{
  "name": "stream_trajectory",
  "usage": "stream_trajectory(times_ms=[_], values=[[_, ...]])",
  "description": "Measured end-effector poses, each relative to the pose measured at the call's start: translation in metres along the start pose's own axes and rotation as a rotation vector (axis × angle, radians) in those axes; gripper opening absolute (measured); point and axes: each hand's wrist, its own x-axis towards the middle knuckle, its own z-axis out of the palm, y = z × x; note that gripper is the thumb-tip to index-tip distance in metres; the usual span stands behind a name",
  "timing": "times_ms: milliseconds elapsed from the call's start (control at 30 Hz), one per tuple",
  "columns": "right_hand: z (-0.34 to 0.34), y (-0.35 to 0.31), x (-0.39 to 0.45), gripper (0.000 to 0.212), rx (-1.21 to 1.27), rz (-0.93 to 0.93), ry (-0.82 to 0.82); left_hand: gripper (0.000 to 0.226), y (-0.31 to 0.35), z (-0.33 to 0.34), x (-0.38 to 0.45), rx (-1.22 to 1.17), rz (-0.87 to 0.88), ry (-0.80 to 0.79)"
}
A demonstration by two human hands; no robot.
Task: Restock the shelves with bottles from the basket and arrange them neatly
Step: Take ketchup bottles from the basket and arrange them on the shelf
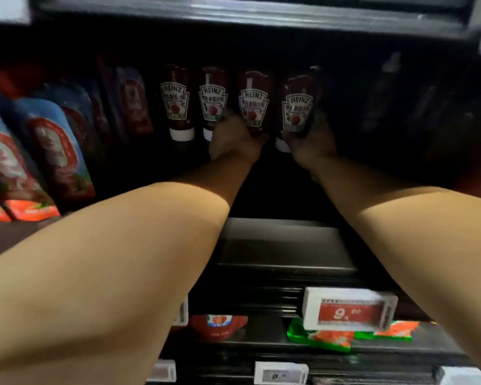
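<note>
Both arms reach deep into the dark shelf. The left hand is wrapped round the base of the third Heinz bottle in a row of four, and the right hand grips the fourth bottle, which tilts slightly. Two more bottles stand cap-down just left of them. Blue pouches lean along the far left. A price tag reading 9.20 hangs on the shelf edge below, above green packets.

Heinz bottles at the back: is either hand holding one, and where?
Yes, both: left hand grips the third ketchup bottle near its lower end; right hand grips the fourth bottle likewise.
</note>
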Motion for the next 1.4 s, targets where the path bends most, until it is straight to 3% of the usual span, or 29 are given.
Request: stream_trajectory(times_ms=[233, 733, 800, 900, 1067, 1200, 1400], values=[[0.006, 0.000, 0.007, 0.062, -0.051, 0.029, 0.026, 0.064, 0.002, 0.003, 0.002, 0.071, 0.049, 0.103], [0.015, -0.005, 0.009, 0.074, -0.117, 0.086, 0.039, 0.061, -0.002, 0.000, 0.001, -0.004, 0.019, 0.140], [0.013, -0.006, 0.008, 0.088, -0.071, 0.081, 0.046, 0.071, -0.010, -0.013, 0.003, -0.024, -0.074, 0.225], [0.017, -0.013, -0.002, 0.119, -0.122, 0.062, 0.055, 0.108, -0.037, -0.044, 0.009, -0.038, -0.230, 0.372], [0.035, -0.032, -0.008, 0.142, -0.230, 0.197, 0.083, 0.136, -0.057, -0.052, 0.015, -0.121, -0.288, 0.201], [0.046, -0.035, -0.003, 0.144, -0.204, 0.291, 0.087, 0.145, -0.060, -0.044, 0.030, -0.162, -0.293, 0.122], [0.049, -0.030, 0.001, 0.143, -0.167, 0.265, 0.133, 0.135, -0.065, -0.041, 0.041, -0.215, -0.295, 0.128]])
